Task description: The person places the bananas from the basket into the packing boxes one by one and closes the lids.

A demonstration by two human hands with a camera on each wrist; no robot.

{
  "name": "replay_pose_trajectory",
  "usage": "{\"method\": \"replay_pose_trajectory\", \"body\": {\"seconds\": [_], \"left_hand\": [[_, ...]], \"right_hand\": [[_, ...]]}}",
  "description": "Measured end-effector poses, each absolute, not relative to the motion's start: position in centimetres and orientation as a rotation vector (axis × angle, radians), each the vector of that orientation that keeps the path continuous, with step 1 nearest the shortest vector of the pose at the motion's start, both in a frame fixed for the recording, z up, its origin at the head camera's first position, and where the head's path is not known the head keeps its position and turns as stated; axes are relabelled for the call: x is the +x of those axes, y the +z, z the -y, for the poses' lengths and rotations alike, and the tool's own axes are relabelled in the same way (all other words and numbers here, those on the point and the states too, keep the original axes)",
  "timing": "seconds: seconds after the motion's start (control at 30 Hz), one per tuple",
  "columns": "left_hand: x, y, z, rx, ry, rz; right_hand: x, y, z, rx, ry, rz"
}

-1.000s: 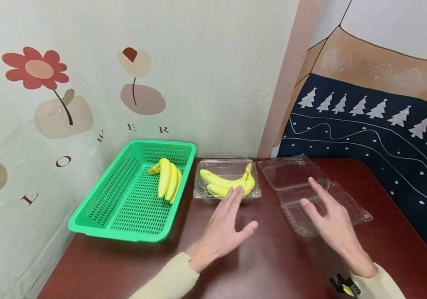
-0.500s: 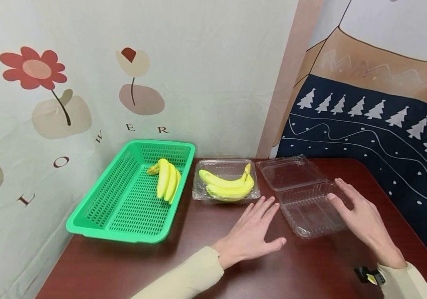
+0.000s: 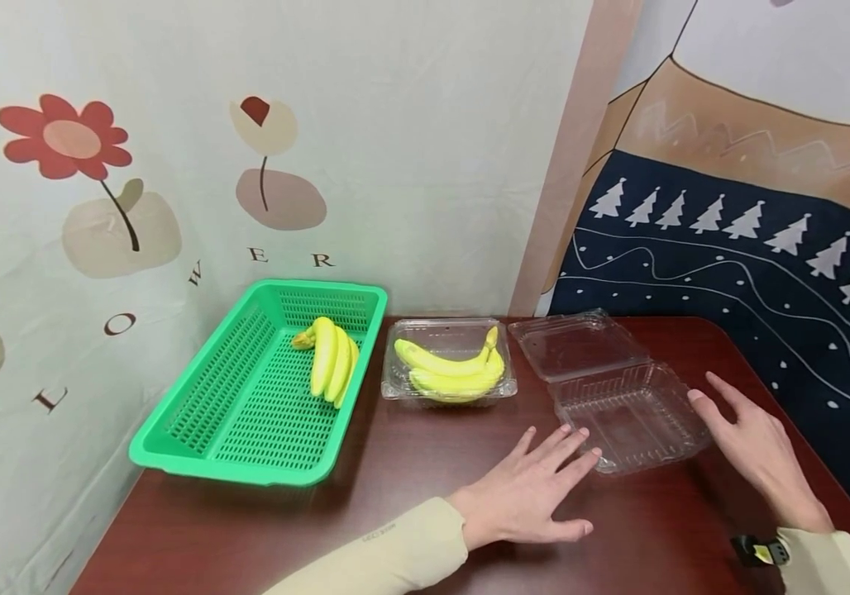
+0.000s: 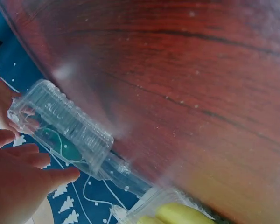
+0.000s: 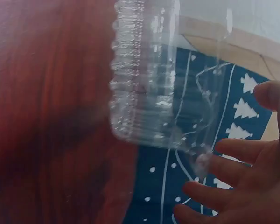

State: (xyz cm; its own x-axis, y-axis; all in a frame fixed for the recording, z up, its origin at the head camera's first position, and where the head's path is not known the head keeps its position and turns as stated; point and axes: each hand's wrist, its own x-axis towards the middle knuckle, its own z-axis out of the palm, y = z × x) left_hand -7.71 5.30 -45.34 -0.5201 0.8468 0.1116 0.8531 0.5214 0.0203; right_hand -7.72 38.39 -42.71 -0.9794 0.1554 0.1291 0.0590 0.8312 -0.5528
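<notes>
Both hands (image 3: 537,496) flank the open clamshell (image 3: 629,417) edges.

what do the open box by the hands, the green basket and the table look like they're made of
Open box: thin clear plastic, glossy, with ribbed walls; the table shows through it.
Basket: likely moulded green plastic, perforated throughout.
Table: dark red-brown wood grain, polished; possibly veneer or laminate.

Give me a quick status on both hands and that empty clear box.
Left hand open, right hand open, flanking empty clamshell box, lid open. Nothing gripped. Nothing in the way.
</notes>
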Motion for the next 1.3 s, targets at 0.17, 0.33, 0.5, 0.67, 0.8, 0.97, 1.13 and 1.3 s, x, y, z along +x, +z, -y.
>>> {"method": "replay_pose_trajectory", "body": {"seconds": [0.17, 0.33, 0.5, 0.67, 0.8, 0.97, 1.13, 1.3], "left_hand": [[-7.5, -45.8, -5.2, -1.485, -0.087, 2.666], [-7.6, -46.0, -4.9, -1.466, -0.100, 2.704], [-7.8, -46.3, -4.4, -1.433, -0.111, 2.742], [-8.2, -46.4, -3.6, -1.369, -0.111, 2.757], [-8.5, -46.3, -3.0, -1.347, -0.131, 2.765], [-8.5, -46.3, -2.7, -1.334, -0.148, 2.783], [-8.5, -46.4, -2.7, -1.312, -0.183, 2.803], [-8.4, -46.2, -2.4, -1.290, -0.244, 2.800]], "right_hand": [[-7.5, -43.4, -39.0, -0.202, 0.899, 2.881], [-7.3, -43.8, -38.9, -0.229, 0.930, 2.905], [-6.9, -44.1, -38.3, -0.263, 0.946, 2.918], [-6.5, -44.3, -37.5, -0.282, 0.965, 2.910], [-6.3, -44.3, -37.0, -0.281, 0.975, 2.912], [-6.1, -44.4, -36.5, -0.288, 0.976, 2.907], [-6.2, -44.4, -36.5, -0.268, 0.962, 2.902], [-6.4, -44.3, -36.7, -0.242, 0.957, 2.884]]}}
